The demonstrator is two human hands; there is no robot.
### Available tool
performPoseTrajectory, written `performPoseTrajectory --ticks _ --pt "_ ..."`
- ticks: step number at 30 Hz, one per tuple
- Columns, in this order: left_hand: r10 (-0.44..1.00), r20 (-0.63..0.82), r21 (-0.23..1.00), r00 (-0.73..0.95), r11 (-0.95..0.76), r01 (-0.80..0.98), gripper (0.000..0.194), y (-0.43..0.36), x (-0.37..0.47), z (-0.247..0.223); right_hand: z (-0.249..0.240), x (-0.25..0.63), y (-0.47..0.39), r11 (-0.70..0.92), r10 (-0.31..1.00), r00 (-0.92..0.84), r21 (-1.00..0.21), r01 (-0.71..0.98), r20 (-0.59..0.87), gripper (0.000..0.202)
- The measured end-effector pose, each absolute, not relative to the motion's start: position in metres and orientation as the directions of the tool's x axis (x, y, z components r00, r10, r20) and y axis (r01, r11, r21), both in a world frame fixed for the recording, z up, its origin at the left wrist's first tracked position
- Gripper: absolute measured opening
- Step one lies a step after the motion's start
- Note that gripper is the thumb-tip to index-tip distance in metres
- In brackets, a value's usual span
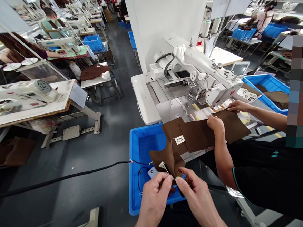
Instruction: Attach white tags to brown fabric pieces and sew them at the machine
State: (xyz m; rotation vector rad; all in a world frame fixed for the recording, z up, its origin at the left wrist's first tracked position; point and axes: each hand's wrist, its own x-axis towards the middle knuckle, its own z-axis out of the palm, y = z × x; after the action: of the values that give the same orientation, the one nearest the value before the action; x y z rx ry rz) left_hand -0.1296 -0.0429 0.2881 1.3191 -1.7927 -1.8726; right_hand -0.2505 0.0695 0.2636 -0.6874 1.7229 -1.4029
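My left hand (156,195) is closed in a pinch at the lower middle, over the blue bin (133,181). Close beside it on the right, my right hand (196,191) has thumb and forefinger bent round a thin dark tool. What my left fingertips pinch is too small to make out. Just beyond my hands, brown fabric (173,153) with a white label (180,140) drapes over the bin. A small white tag (162,165) lies near my fingertips. A bluish-grey device (152,172) sits in the bin, partly behind my left hand.
A co-worker's hands (216,124) hold a brown panel (200,134) at the right, before a white sewing machine (196,68). A black cable (71,175) runs from the left into the bin. Another sewing machine (28,91) stands left. A second blue bin (265,80) is at the right.
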Motion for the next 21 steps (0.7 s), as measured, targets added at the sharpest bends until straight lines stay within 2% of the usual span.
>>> performPoseTrajectory --ticks 4,7,12,14,17,19,21 --pt "-0.668 -0.449 0.883 -0.594 -0.232 -0.407 0.034 -0.043 -0.128 0.283 0.254 -0.26 0.063 0.209 -0.893 -0.337 -0.939 0.273 -0.297 0.052" --pt "-0.638 -0.465 0.88 -0.614 -0.255 -0.402 0.032 -0.043 -0.127 0.279 0.25 -0.263 0.064 0.244 -0.892 -0.281 -0.901 0.36 -0.354 0.056" --pt "-0.665 -0.473 0.877 -0.578 -0.295 -0.379 0.028 -0.039 -0.129 0.276 0.255 -0.252 0.064 0.226 -0.849 -0.419 -0.938 0.263 -0.322 0.062" --pt "-0.697 -0.468 0.88 -0.542 -0.313 -0.358 0.028 -0.035 -0.131 0.274 0.255 -0.245 0.061 0.241 -0.81 -0.457 -0.919 0.312 -0.368 0.066" --pt "-0.712 -0.467 0.882 -0.525 -0.333 -0.333 0.031 -0.03 -0.133 0.271 0.254 -0.239 0.063 0.253 -0.797 -0.418 -0.869 0.424 -0.436 0.068" --pt "-0.704 -0.469 0.881 -0.533 -0.335 -0.334 0.034 -0.029 -0.132 0.271 0.255 -0.24 0.07 0.235 -0.812 -0.432 -0.897 0.375 -0.393 0.062" --pt "-0.701 -0.465 0.883 -0.54 -0.324 -0.34 0.036 -0.03 -0.13 0.273 0.261 -0.244 0.08 0.214 -0.806 -0.505 -0.947 0.24 -0.309 0.054"
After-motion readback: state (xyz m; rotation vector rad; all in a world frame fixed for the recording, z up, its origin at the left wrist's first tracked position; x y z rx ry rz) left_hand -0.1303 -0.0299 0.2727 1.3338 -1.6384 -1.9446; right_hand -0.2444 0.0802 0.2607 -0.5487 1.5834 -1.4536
